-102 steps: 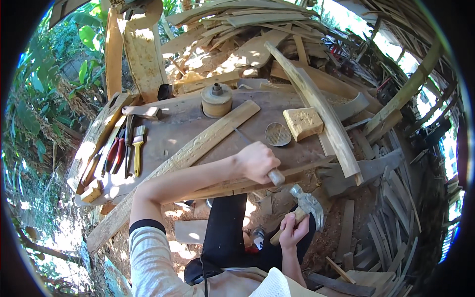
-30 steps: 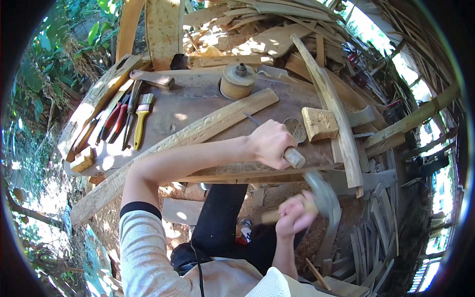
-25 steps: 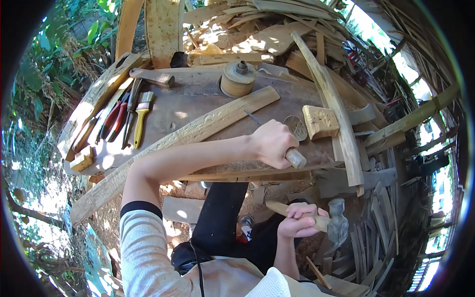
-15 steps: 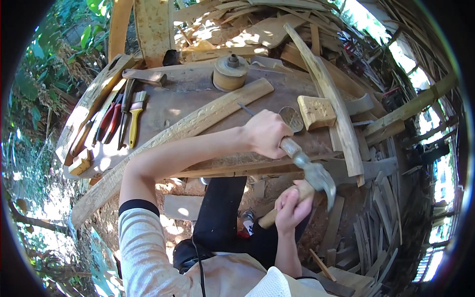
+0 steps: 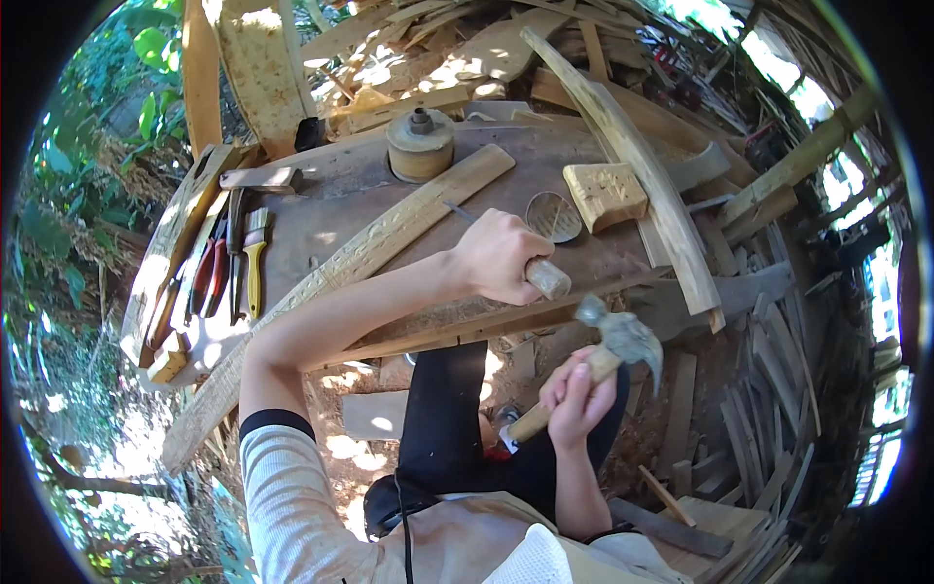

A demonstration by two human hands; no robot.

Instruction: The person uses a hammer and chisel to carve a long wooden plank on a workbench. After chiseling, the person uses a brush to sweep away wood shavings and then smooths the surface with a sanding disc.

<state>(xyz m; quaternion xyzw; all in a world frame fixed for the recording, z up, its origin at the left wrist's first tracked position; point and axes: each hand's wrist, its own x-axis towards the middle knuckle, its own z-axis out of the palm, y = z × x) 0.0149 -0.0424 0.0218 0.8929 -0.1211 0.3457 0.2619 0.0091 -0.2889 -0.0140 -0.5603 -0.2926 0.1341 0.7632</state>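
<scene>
My left hand is wrapped round the wooden handle of a chisel, whose thin blade points toward the far left. The blade tip meets a long wooden plank with carved marks along it; whether it cuts in cannot be made out. Lower and to the right, my right hand grips a claw hammer by its wooden handle. The hammer head is slightly apart from the chisel's butt end. Beyond my left hand lie a round glass-like disc and a notched wooden block.
The plank crosses a wooden bench. On its left lie a paintbrush, red-handled pliers and a wooden-handled tool. A round wooden pot stands at the back. Long curved timber and scrap strips are on the right.
The hammer head has moved away from the chisel's butt end, down and to the right. My left hand still holds the chisel at the plank. The whole view has shifted a little.
</scene>
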